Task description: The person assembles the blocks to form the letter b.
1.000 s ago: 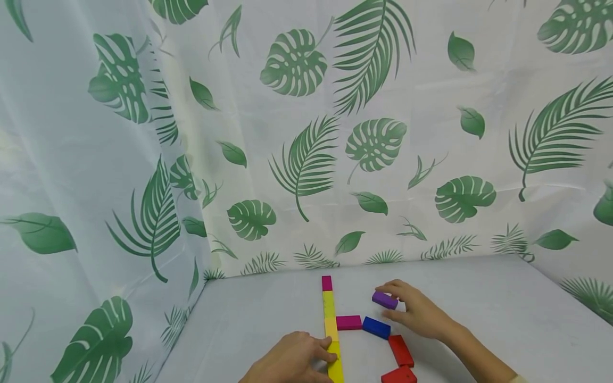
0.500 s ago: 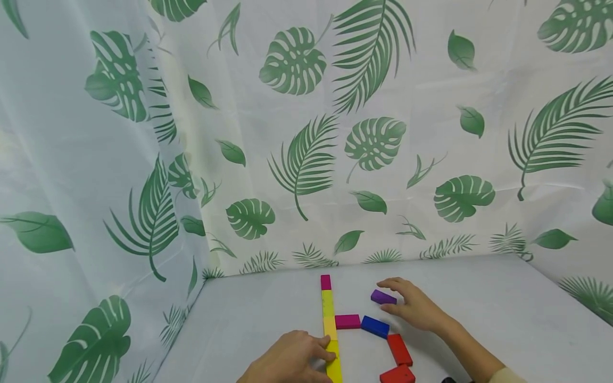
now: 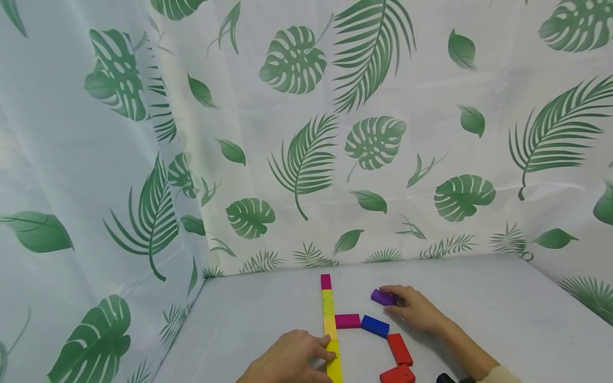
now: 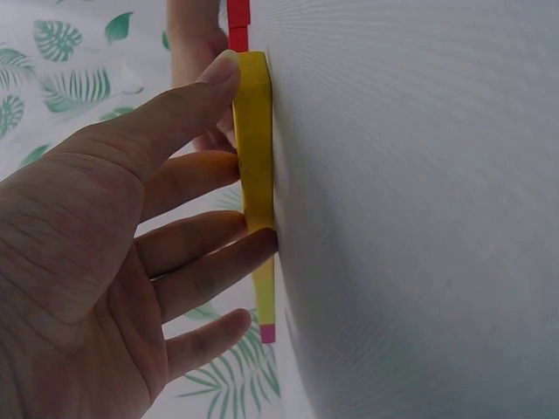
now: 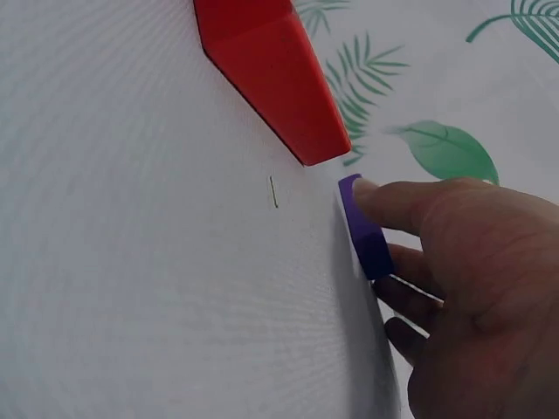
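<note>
My right hand (image 3: 416, 311) pinches the right end of a purple block (image 3: 378, 296) between thumb and fingers, behind the curve of blocks. In the right wrist view the purple block (image 5: 365, 231) lies close to the tabletop, thumb on its face. My left hand (image 3: 292, 356) touches a straight row of yellow blocks (image 3: 328, 328) with its fingertips. Seen from the left wrist, thumb and relaxed fingers rest along the yellow block (image 4: 254, 144). A magenta block (image 3: 325, 282) caps the row's far end. From its side branch another magenta block (image 3: 347, 321), then a blue block (image 3: 375, 326).
Two red blocks, one angled (image 3: 399, 349) and one nearer me (image 3: 397, 374), continue the curve to the right. A white tabletop (image 3: 503, 303) spreads under everything. Leaf-printed curtains (image 3: 412, 133) stand at the back and sides. Something black (image 3: 445, 378) shows beside the right wrist.
The right hand's fingers spread around the purple block half a second ago and now close on its right end. The purple block turned slightly. The left hand has stayed in place.
</note>
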`<move>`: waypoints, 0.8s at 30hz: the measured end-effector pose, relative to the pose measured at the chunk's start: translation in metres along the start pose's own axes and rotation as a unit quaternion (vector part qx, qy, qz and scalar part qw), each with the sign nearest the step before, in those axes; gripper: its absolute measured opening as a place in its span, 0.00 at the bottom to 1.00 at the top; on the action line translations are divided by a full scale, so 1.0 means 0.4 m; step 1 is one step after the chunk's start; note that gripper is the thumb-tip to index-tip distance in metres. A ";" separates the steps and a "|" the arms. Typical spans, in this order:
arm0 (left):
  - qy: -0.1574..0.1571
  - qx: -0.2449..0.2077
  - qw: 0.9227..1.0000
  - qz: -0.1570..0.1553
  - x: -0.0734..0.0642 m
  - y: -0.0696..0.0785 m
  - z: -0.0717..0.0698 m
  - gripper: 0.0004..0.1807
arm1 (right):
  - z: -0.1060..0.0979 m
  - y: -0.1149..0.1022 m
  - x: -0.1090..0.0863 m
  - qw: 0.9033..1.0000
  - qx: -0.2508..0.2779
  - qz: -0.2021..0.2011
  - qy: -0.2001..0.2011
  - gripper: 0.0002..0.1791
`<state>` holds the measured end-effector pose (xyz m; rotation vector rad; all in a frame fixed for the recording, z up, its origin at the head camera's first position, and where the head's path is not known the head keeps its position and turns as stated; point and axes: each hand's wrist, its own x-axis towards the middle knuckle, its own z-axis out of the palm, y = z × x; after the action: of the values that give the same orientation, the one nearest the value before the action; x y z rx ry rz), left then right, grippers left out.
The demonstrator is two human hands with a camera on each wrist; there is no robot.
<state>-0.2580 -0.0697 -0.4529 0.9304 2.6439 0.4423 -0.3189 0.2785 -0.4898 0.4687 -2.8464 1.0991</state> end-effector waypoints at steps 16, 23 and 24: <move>0.003 -0.004 1.000 -0.009 -0.004 0.004 0.002 0.19 | 0.003 0.005 -0.004 0.999 -0.014 -0.004 0.030 0.21; 0.005 -0.003 1.000 -0.002 -0.003 0.006 0.001 0.19 | -0.004 -0.010 -0.008 0.999 -0.022 0.027 0.031 0.19; 0.005 -0.003 1.000 -0.001 -0.004 0.006 0.001 0.19 | -0.004 -0.010 -0.008 0.999 -0.024 0.026 0.030 0.19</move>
<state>-0.2555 -0.0688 -0.4521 0.9263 2.6495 0.4560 -0.3148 0.2777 -0.4864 0.3551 -2.8409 1.0318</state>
